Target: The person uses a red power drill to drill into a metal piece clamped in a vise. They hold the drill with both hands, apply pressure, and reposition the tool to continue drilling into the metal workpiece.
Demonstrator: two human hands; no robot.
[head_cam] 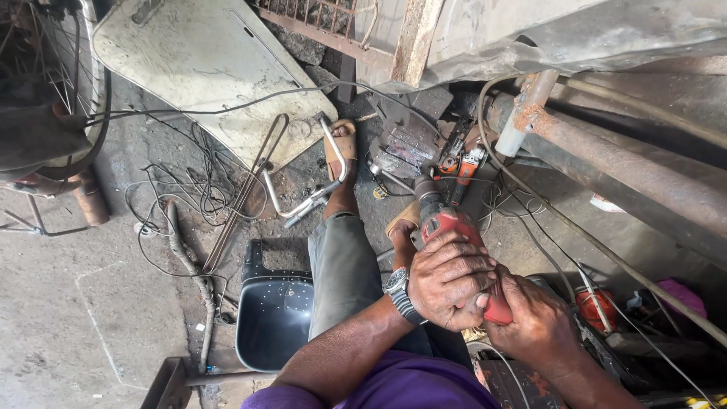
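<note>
Both hands are on the red angle grinder (454, 227) now, low in the frame at about five o'clock: the left hand (452, 279) is wrapped shut over the top of its body, wristwatch (399, 294) showing, and the right hand (534, 322) is closed round the rear grip. The tool's grey head points toward twelve o'clock, at the clutter of metal parts (413, 144) on the floor just beyond the sandalled foot (342, 145). It looks like the set-up step, grip settled and the tool lined up, not yet on metal. The next move, I'd judge, calls for a firm two-handed hold and a steady approach, keeping clear of the loose cables (174, 174) at nine o'clock and the rusty pipe (628, 170) at two.
</note>
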